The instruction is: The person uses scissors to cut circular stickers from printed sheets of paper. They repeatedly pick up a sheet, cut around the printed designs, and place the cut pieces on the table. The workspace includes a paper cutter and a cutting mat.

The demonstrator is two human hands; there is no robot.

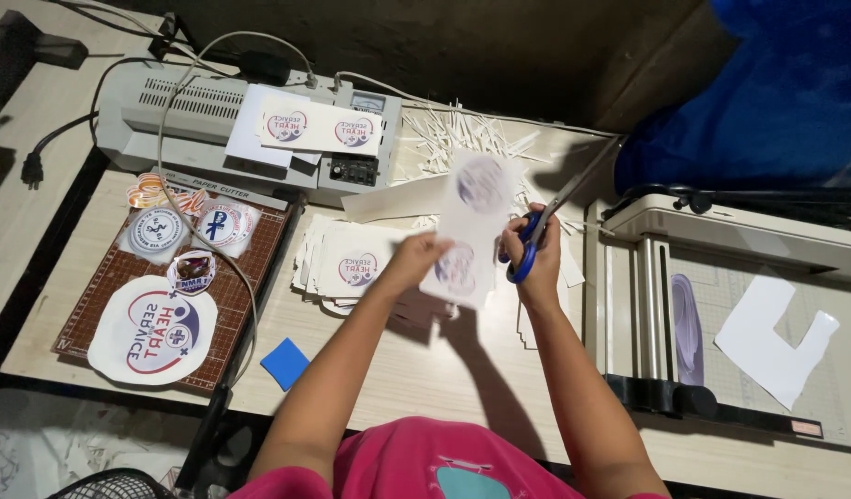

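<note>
At the far left of the bench [416, 370], a brown cutting mat [241, 305] carried a large round printed sticker [153, 330] near its front edge, with smaller round printed pieces [193, 226] lying above it. Behind the mat stood a grey laminator [181, 115], and a white card bearing two round emblems [319, 127] rested on top of it. A small blue square of paper [285, 362] lay on the bench just right of the mat. Further right sat a loose stack of printed cards [347, 263].

The left hand [416, 259] came next, its grip closed on the left edge of a white printed sheet [470, 231], which it held up in the air above the bench, tilted and blurred. Just beside the sheet, the right hand [534, 254] was closed through the blue handles of a pair of scissors [547, 226]; the blades pointed up and away to the right, at the sheet's right edge. Thin white paper offcuts [462, 134] were scattered on the bench behind the sheet.

At the far right stood a paper trimmer [721, 305] with a cut piece of white paper [772, 337] lying on its gridded bed.
</note>
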